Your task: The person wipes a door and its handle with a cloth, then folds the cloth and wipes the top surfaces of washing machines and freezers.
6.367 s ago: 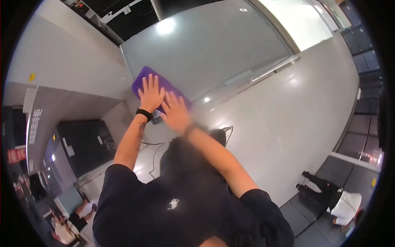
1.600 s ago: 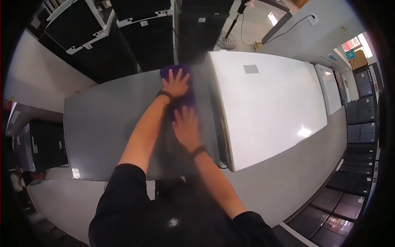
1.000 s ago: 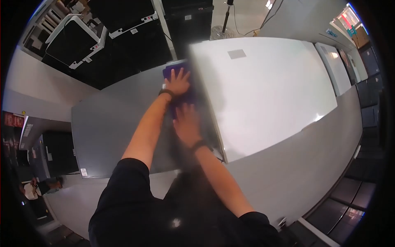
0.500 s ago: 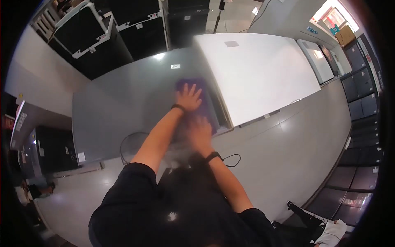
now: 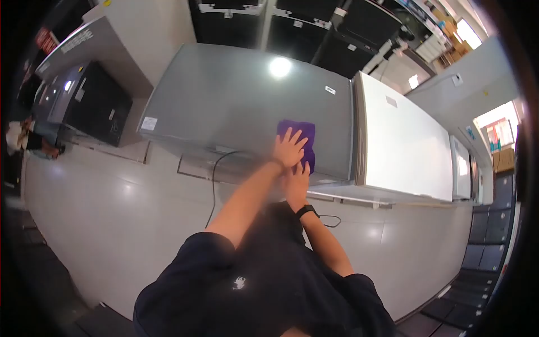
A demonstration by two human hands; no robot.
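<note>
A purple cloth lies on the grey top of a large appliance, near its front edge. My left hand rests flat on the cloth with its fingers spread. Just below and to the right, my right hand touches the lower part of the cloth, fingers stretched out and a little apart. The two hands are close together. Each wrist wears a dark band. A white label is on the grey top, behind and to the right of the cloth.
A white-topped appliance adjoins the grey one on the right. Black appliances stand behind. A dark unit is at the left, with a person beyond it. A black cable hangs from the front edge to the floor.
The view has turned, so the grey top now shows more fully. Both hands and the cloth have moved away from the white appliance's edge, and the hands are closer together. The person at lower right is out of view.
</note>
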